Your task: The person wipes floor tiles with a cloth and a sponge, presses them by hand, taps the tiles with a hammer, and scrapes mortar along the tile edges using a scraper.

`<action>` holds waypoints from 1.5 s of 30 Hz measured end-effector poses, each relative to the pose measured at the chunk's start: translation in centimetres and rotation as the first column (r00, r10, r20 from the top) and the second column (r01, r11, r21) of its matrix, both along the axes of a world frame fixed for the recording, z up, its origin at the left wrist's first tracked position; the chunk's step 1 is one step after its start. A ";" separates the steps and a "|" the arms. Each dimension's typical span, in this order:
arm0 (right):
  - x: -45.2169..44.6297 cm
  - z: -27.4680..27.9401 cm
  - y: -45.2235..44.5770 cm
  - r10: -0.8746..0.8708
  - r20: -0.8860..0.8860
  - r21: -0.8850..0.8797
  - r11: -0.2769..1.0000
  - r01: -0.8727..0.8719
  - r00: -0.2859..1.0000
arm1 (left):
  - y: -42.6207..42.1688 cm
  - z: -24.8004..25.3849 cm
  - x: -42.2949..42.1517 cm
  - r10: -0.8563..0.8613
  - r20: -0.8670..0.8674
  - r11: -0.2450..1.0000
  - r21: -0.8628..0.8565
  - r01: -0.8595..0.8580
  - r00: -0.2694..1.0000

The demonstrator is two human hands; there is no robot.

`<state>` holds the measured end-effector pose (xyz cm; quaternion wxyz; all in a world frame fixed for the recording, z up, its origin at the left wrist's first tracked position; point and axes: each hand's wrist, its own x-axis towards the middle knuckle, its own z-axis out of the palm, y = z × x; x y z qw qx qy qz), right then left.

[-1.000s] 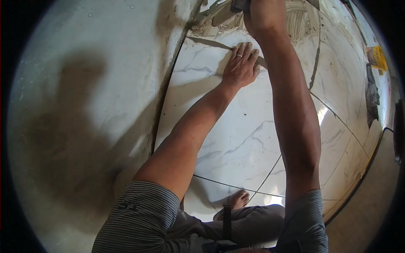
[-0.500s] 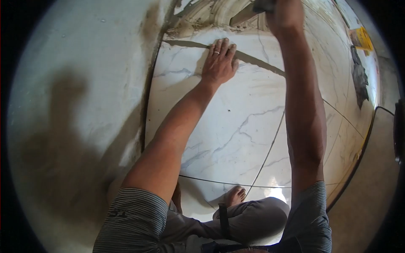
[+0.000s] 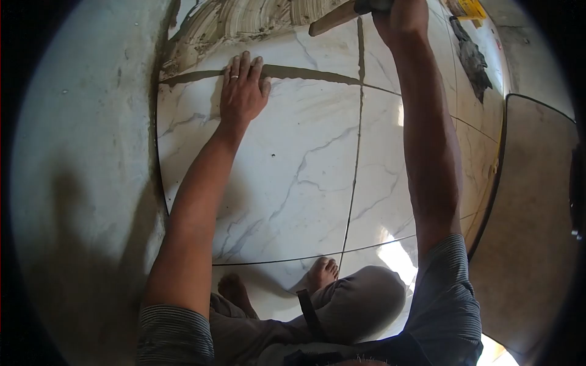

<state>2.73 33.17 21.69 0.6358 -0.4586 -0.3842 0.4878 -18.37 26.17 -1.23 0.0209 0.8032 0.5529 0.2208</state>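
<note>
My left hand (image 3: 243, 91) lies flat with fingers stretched out on a large white marble-veined tile (image 3: 293, 152), its fingertips reaching over a grey mortar-filled joint (image 3: 311, 74). At the top edge my right hand (image 3: 403, 23) is closed around a mallet, gripping it near the dark head; the wooden handle (image 3: 334, 18) points left and down over the tile beyond the joint. Part of the head and the right fingers are hidden or cut off by the frame.
Combed mortar (image 3: 244, 24) covers the floor at the top. A bare grey wall (image 3: 91, 122) borders the left. At the upper right are a dark crumpled cloth (image 3: 471, 58) and a yellow container (image 3: 467, 8). My bare foot (image 3: 322, 273) rests on tile below.
The view has shifted right, so the hands and tiles sit further left. More of the mallet's handle shows. My left hand still lies flat across the joint.
</note>
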 end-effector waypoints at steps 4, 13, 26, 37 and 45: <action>1.7 -1.6 2.0 0.031 0.094 -0.133 0.991 -0.018 0.995 | 0.1 -0.1 0.0 -0.001 -0.021 0.999 0.037 0.001 1.000; 2.4 -1.7 5.8 -0.028 0.048 0.007 1.000 0.028 0.998 | 0.1 0.1 0.1 0.010 -0.044 1.000 0.009 -0.010 0.999; 6.0 -3.0 11.3 -0.157 0.118 0.006 0.987 0.158 0.981 | 0.1 0.5 0.1 -0.025 -0.051 0.999 -0.028 0.024 0.998; 8.4 -1.6 11.2 -0.221 0.021 0.153 0.964 0.216 0.975 | 0.0 0.8 0.0 -0.019 -0.033 0.999 -0.045 0.018 0.999; 7.5 -3.9 11.8 -0.250 -0.063 0.160 0.953 0.257 0.966 | -0.1 0.9 0.0 -0.016 -0.008 0.998 -0.057 0.015 1.000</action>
